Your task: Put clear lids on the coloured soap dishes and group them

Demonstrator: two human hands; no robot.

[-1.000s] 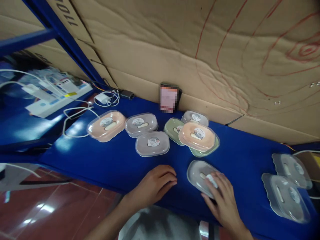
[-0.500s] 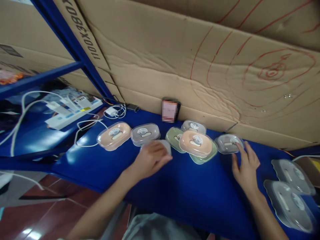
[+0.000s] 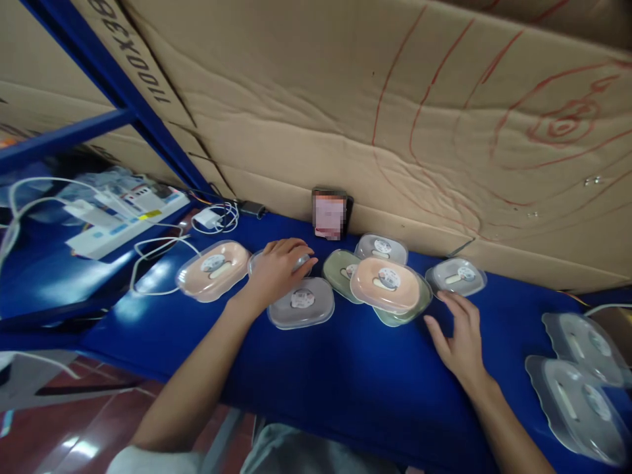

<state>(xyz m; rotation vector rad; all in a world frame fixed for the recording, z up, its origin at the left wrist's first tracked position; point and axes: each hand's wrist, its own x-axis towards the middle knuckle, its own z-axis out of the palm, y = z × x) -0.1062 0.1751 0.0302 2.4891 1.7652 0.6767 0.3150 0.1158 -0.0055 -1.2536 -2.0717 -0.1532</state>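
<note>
Several rounded plastic boxes with clear covers and round labels lie on the blue table. My left hand (image 3: 277, 264) rests over a grey box (image 3: 253, 264), its fingers spread across the top and hiding most of it. Just in front of that hand lies another grey box (image 3: 301, 304). My right hand (image 3: 459, 336) hovers with fingers apart, near the front edge of a grey box (image 3: 457, 276) but holding nothing. Between the hands, a peach box (image 3: 388, 283) sits on top of green boxes (image 3: 340, 273), with a grey box (image 3: 382, 249) behind them.
Another peach box (image 3: 213, 270) lies at the left, beside a white cable. Two grey boxes (image 3: 575, 405) overlap at the right. A phone-like device (image 3: 330, 215) leans against the cardboard wall (image 3: 276, 118). A power strip (image 3: 118, 227) lies at the far left.
My left hand has moved from the nearer grey box to the one behind it, uncovering the nearer box. My right hand has drawn back from the right grey box.
</note>
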